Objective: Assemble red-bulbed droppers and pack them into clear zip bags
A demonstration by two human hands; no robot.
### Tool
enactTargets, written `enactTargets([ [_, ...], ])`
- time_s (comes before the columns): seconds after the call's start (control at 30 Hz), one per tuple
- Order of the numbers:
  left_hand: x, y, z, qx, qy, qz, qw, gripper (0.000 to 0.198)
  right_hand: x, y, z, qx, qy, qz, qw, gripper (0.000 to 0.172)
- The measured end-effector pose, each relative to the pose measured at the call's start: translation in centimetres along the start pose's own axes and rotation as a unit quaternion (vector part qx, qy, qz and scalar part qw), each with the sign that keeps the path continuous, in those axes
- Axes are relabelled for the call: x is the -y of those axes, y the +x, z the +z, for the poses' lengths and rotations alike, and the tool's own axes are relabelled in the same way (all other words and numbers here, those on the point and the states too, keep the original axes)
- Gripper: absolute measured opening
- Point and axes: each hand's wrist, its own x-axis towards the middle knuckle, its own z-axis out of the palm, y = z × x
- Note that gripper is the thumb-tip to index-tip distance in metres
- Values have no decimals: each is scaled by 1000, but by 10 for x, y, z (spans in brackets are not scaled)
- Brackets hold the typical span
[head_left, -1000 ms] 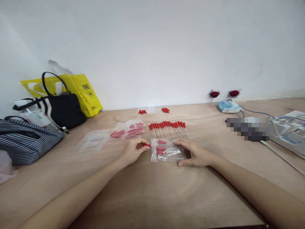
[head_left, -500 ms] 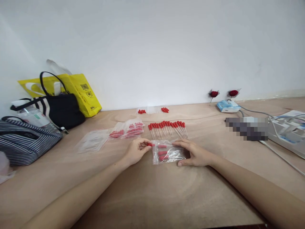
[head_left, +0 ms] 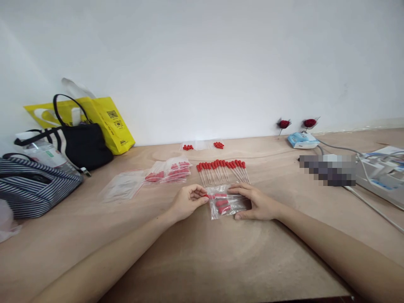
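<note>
A clear zip bag [head_left: 232,206] with several red-topped droppers in it lies on the wooden table between my hands. My left hand [head_left: 191,202] is closed at the bag's left opening, its fingertips pinching the red end of a dropper [head_left: 206,196]. Around the right part of the bag my right hand [head_left: 259,203] is curled, with thumb and fingers gripping its edges. Just behind the bag stretches a row of red-topped droppers [head_left: 221,164]. Filled clear bags [head_left: 173,170] and flat clear bags [head_left: 123,185] lie to the left.
Two small bags with red pieces [head_left: 219,145] lie near the wall. Yellow [head_left: 110,126], black [head_left: 91,145] and striped [head_left: 41,185] bags stand at left. On the right are a blue-white packet [head_left: 303,140], dark red flowers [head_left: 309,123], cables and a white tray [head_left: 378,181].
My left hand has moved slightly right, and the pinched dropper sits further inside the bag. The bag's left end has also shifted right; my right hand has stayed nearly still.
</note>
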Motion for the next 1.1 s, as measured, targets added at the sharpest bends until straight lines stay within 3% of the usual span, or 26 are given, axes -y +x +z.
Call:
enactTargets([
  [0.2, -2, -1, 10, 22, -46, -1, 999, 21, 2, 1, -2, 15, 9, -8, 1000, 68],
  [0.43, 3, -2, 0, 40, 56, 76, 995, 26, 16, 3, 1, 27, 49, -29, 998, 73],
  [0.6, 7, -9, -14, 20, 12, 25, 999, 30, 9, -1, -2, -6, 15, -19, 1000, 70],
  [0.8, 5, -19, -9, -12, -30, -23, 999, 26, 1, -2, -7, -11, -32, -12, 999, 62],
  [0.97, 6, -22, -4, 31, -54, 6, 998, 22, 2, -1, -6, -1, -23, -13, 1000, 59],
  [1.1, 10, -16, -14, 2, 59, 63, 996, 14, 3, -1, -6, 8, -24, -13, 1000, 59],
])
